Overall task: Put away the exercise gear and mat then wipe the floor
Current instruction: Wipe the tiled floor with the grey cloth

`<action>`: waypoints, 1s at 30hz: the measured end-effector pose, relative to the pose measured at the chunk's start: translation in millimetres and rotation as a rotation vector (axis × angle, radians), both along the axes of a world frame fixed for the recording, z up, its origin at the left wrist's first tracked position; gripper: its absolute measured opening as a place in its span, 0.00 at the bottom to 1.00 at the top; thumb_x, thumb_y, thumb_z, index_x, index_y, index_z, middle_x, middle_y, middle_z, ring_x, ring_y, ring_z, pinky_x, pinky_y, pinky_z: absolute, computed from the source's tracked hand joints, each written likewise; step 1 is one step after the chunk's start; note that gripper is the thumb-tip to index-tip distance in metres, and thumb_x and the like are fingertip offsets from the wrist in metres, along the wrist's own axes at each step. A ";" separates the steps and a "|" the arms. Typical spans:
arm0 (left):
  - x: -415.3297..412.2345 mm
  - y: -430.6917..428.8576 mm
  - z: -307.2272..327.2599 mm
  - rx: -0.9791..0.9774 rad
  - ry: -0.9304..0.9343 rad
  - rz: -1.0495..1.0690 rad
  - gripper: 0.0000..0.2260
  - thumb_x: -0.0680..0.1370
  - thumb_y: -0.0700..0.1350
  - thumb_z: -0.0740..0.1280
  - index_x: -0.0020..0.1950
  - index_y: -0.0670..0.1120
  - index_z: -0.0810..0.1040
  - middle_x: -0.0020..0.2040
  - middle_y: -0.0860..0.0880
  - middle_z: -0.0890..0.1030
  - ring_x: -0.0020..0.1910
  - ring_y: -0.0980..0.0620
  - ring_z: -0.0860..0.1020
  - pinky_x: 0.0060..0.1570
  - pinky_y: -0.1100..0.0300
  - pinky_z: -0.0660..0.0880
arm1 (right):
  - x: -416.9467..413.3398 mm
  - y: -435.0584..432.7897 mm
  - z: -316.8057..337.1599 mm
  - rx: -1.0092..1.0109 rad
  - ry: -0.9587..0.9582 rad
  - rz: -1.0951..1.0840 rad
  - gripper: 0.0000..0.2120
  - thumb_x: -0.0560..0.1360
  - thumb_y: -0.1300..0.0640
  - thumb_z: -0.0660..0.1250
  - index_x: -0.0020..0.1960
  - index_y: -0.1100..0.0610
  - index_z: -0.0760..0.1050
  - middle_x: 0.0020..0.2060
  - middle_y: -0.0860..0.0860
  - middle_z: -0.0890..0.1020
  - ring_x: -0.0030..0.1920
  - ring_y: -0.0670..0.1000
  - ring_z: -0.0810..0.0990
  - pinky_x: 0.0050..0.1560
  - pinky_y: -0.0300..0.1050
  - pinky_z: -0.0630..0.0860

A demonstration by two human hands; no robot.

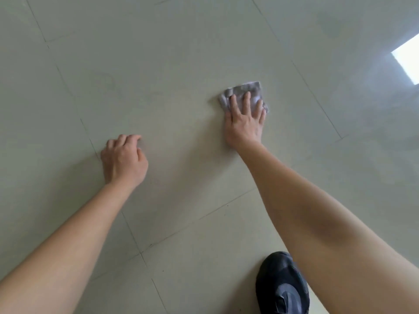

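Note:
A small grey folded cloth (246, 89) lies flat on the pale tiled floor (170, 64), right of centre. My right hand (244, 118) presses down on it with straight, spread fingers, covering its near half. My left hand (123, 160) is at the left, apart from the cloth, its fingers loosely curled with the tips touching the floor and nothing in it. No exercise gear or mat is in view.
My black shoe (282, 284) stands on the floor at the bottom right, under my right forearm. A bright window reflection (408, 60) shines on the tiles at the right edge. Grout lines cross the floor diagonally.

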State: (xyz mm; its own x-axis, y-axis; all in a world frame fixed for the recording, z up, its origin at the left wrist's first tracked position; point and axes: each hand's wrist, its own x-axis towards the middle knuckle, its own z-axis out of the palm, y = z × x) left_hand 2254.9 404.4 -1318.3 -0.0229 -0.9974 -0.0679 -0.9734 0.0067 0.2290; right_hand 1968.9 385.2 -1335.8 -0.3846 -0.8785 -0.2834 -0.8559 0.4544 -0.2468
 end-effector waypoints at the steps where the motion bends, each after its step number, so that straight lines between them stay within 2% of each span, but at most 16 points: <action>1: -0.3 -6.3 -0.3 -0.028 0.020 0.034 0.21 0.72 0.45 0.56 0.61 0.43 0.79 0.54 0.37 0.79 0.54 0.34 0.75 0.55 0.44 0.70 | 24.5 -3.0 -3.0 -0.027 -0.005 0.135 0.25 0.84 0.41 0.47 0.81 0.41 0.53 0.82 0.52 0.49 0.80 0.66 0.42 0.78 0.62 0.38; 3: 1.3 -20.8 -3.9 -0.073 0.048 0.079 0.21 0.73 0.45 0.57 0.63 0.42 0.78 0.58 0.36 0.77 0.58 0.34 0.74 0.58 0.42 0.68 | 64.8 -6.7 -5.5 -0.040 -0.022 0.418 0.25 0.85 0.43 0.48 0.81 0.41 0.54 0.82 0.52 0.50 0.80 0.65 0.42 0.78 0.62 0.38; 5: 4.8 -40.3 -8.3 -0.082 0.040 0.064 0.22 0.75 0.46 0.57 0.67 0.40 0.75 0.67 0.36 0.73 0.66 0.35 0.70 0.63 0.41 0.66 | 73.5 -15.6 -7.6 -0.056 -0.037 0.661 0.24 0.85 0.43 0.49 0.81 0.41 0.56 0.82 0.52 0.52 0.81 0.63 0.44 0.79 0.59 0.40; 7: 5.8 -62.4 -12.4 -0.027 -0.001 0.007 0.23 0.79 0.48 0.58 0.72 0.40 0.70 0.76 0.37 0.64 0.74 0.36 0.63 0.68 0.39 0.60 | 49.1 -34.6 -10.3 -0.131 -0.043 0.770 0.23 0.85 0.42 0.50 0.79 0.40 0.59 0.81 0.51 0.56 0.81 0.60 0.50 0.80 0.56 0.44; 9: 3.8 -82.2 -15.4 0.065 -0.053 -0.012 0.24 0.83 0.51 0.57 0.77 0.44 0.63 0.80 0.41 0.55 0.78 0.39 0.55 0.72 0.37 0.54 | 10.0 -58.8 -13.2 -0.151 0.011 0.661 0.23 0.84 0.39 0.50 0.79 0.37 0.59 0.81 0.51 0.56 0.81 0.60 0.52 0.80 0.55 0.47; 12: -2.7 -107.6 -18.4 0.106 -0.098 -0.018 0.28 0.82 0.58 0.54 0.80 0.51 0.55 0.82 0.46 0.47 0.80 0.44 0.47 0.73 0.35 0.48 | -44.1 -94.1 -9.3 -0.075 0.040 0.182 0.25 0.83 0.37 0.47 0.80 0.37 0.55 0.82 0.51 0.51 0.81 0.60 0.48 0.80 0.57 0.44; 14: -6.8 -126.9 -20.8 0.106 -0.112 -0.035 0.29 0.81 0.62 0.52 0.81 0.55 0.51 0.82 0.48 0.44 0.80 0.44 0.44 0.72 0.32 0.45 | -45.8 -110.6 -7.5 -0.018 0.017 -0.047 0.27 0.83 0.38 0.46 0.81 0.40 0.54 0.82 0.52 0.49 0.81 0.61 0.45 0.79 0.59 0.41; 15: -8.4 -137.0 -22.8 0.118 -0.117 -0.032 0.29 0.81 0.63 0.51 0.81 0.56 0.50 0.82 0.49 0.43 0.80 0.44 0.42 0.72 0.30 0.44 | -34.0 -116.3 -7.8 -0.011 0.017 -0.079 0.27 0.83 0.38 0.46 0.81 0.41 0.53 0.82 0.52 0.48 0.81 0.62 0.44 0.79 0.60 0.40; 17: -12.5 -151.2 -29.8 0.150 -0.113 0.005 0.29 0.81 0.63 0.50 0.80 0.58 0.48 0.81 0.50 0.41 0.80 0.43 0.41 0.71 0.28 0.43 | 4.9 -122.0 -13.0 -0.053 0.030 0.025 0.26 0.84 0.40 0.47 0.81 0.41 0.51 0.82 0.53 0.49 0.80 0.65 0.43 0.78 0.62 0.39; 21: -18.5 -152.7 -44.3 0.102 -0.124 0.039 0.27 0.82 0.62 0.48 0.80 0.57 0.49 0.82 0.49 0.43 0.80 0.43 0.42 0.70 0.26 0.41 | 75.6 -123.2 -17.9 -0.109 -0.003 0.427 0.25 0.85 0.42 0.48 0.81 0.39 0.52 0.82 0.51 0.49 0.80 0.65 0.41 0.78 0.61 0.37; 25: -14.7 -152.4 -47.3 0.093 -0.125 0.031 0.28 0.80 0.62 0.44 0.80 0.57 0.50 0.82 0.49 0.46 0.80 0.42 0.44 0.69 0.26 0.42 | 44.1 -154.0 -16.6 -0.181 0.006 0.659 0.23 0.85 0.41 0.49 0.79 0.37 0.57 0.82 0.47 0.54 0.81 0.58 0.48 0.80 0.53 0.43; 27: -15.4 -151.8 -48.0 0.088 -0.126 0.034 0.30 0.78 0.63 0.43 0.80 0.57 0.52 0.82 0.48 0.47 0.80 0.41 0.46 0.69 0.26 0.43 | 7.8 -179.1 -18.3 -0.191 0.056 0.533 0.23 0.84 0.39 0.48 0.79 0.36 0.57 0.82 0.48 0.53 0.81 0.58 0.49 0.80 0.54 0.45; 30: -17.5 -150.9 -49.0 0.082 -0.125 0.031 0.30 0.78 0.63 0.43 0.80 0.56 0.53 0.82 0.48 0.48 0.80 0.41 0.46 0.69 0.26 0.44 | -19.2 -214.2 -16.5 -0.113 0.046 0.109 0.25 0.84 0.38 0.45 0.80 0.39 0.55 0.82 0.51 0.50 0.81 0.60 0.46 0.80 0.57 0.42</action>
